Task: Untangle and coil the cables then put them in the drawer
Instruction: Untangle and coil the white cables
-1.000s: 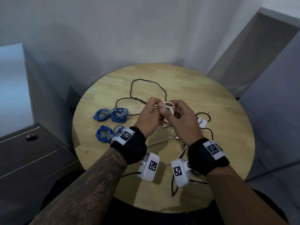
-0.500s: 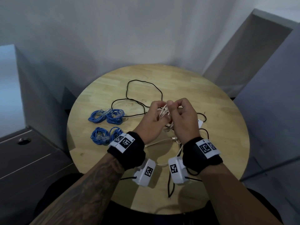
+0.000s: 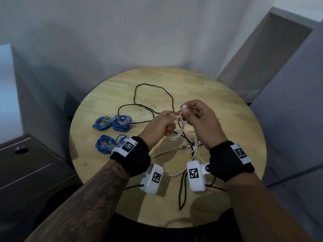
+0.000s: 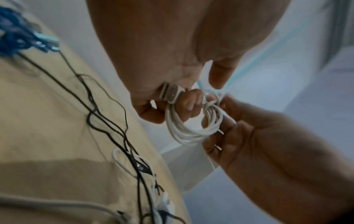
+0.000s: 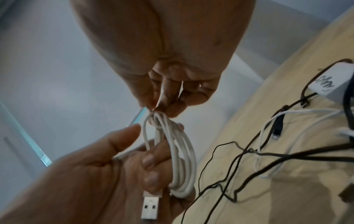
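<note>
A small coil of white cable (image 3: 178,132) hangs between my hands above the round wooden table (image 3: 227,105). My left hand (image 3: 164,123) grips the coil (image 5: 182,159), fingers curled through its loops. The cable's USB plug (image 5: 150,207) lies against that palm (image 4: 172,60). My right hand (image 3: 197,117) pinches the cable's other end (image 3: 184,107) just above the coil. In the right wrist view those right fingertips (image 5: 168,104) nip the strand where it wraps round the coil's top. The coil (image 4: 191,130) is off the table.
Two blue coiled bundles (image 3: 112,122) (image 3: 107,143) lie on the table's left side. A loose black cable (image 3: 153,91) and another white cable (image 3: 167,151) sprawl under my hands, with a white adapter (image 5: 325,81). A grey drawer cabinet (image 3: 26,168) stands at the left.
My hands were pressed together round the coil. The right hand has since lifted the cable's end up and slightly away, so the coil now hangs in view from the left hand.
</note>
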The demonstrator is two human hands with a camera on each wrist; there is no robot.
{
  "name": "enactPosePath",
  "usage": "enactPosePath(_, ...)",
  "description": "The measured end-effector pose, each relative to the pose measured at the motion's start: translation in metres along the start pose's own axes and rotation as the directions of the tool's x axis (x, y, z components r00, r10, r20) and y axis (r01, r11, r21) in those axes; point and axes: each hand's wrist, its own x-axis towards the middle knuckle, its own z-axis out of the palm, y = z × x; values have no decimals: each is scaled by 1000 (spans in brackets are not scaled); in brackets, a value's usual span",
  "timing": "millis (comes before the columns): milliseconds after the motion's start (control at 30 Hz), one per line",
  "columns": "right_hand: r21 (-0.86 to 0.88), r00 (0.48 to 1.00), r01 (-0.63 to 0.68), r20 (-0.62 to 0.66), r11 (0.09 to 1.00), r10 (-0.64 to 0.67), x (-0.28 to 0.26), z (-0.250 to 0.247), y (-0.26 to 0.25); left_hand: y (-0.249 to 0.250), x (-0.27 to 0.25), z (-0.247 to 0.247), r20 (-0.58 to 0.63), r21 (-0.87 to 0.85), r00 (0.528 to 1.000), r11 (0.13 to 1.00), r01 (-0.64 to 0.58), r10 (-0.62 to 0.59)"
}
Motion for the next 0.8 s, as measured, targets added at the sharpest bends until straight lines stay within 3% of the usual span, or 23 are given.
enactPosePath(167,88,993,74,-102,993,-65,3,5,-5,-13,-3,12,88,-29,996,999,-30,33)
enactPosePath(300,182,983,18,-185,983,17,6,0,0,-16,-4,13,63,28,997,998,-55,53)
enactPosePath(400,221,989,-39,-130,974,69,7,-6,1,-12,-4,8,-33,-80,997,994,-73,70)
enactPosePath(500,91,995,-83,-45,992,88,6,-3,4,-9,0,-1,-101,-227,993,970,-87,65)
enactPosePath(600,61,977,-209,51,976,206,2,7,10,-10,2,-8,-193,-152,980,985,-84,54)
enactPosePath(700,223,944,-331,88,917,319,0,13,7,-11,2,-8,-260,-88,961,989,-116,90)
enactPosePath(800,173,958,-284,91,943,271,-2,10,9,-13,4,-9,-263,93,948,983,-160,179)
